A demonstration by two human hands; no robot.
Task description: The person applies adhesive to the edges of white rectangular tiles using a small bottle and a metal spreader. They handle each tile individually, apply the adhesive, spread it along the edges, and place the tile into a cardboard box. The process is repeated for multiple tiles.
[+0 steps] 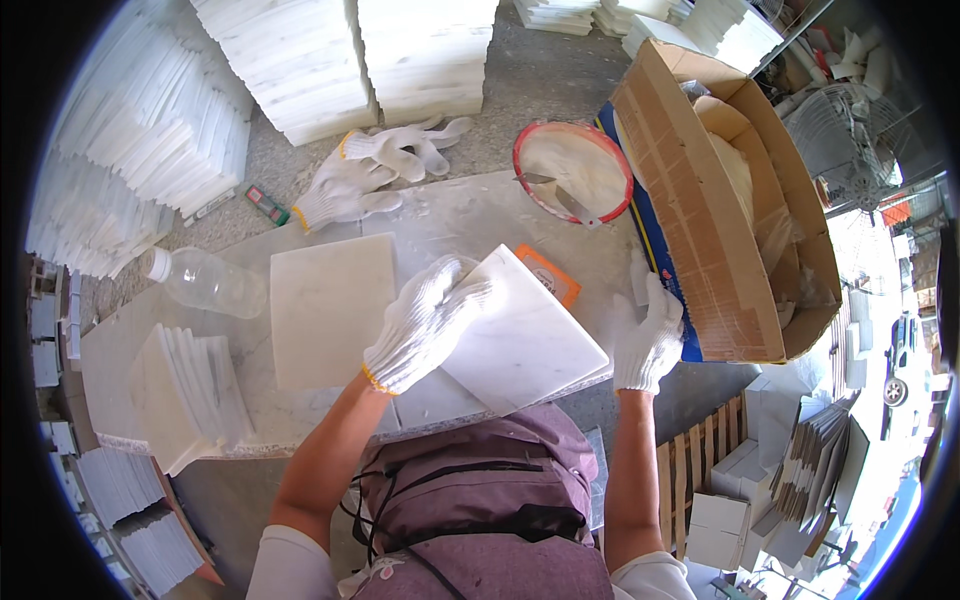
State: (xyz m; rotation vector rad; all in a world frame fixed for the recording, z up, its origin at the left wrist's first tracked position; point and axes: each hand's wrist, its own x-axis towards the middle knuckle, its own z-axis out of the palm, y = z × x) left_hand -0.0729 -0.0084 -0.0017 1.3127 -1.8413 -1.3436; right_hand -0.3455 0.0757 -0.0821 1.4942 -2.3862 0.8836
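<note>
My left hand, in a white knit glove, grips the left edge of a square white marble tile. The tile lies slanted at the table's front, and a second edge shows beneath its right corner. My right hand, gloved too, is beside the blue box, its fingers stretched and apart; nothing is plainly seen in it. Left of my left hand another marble tile lies flat. An orange packet shows just behind the gripped tile.
A cardboard box stands on the blue box at right. A red-rimmed bowl of pale paste holds a scraper. Spare gloves, a plastic bottle, a small green-ended object and leaning tiles lie leftward. Tall tile stacks line the back.
</note>
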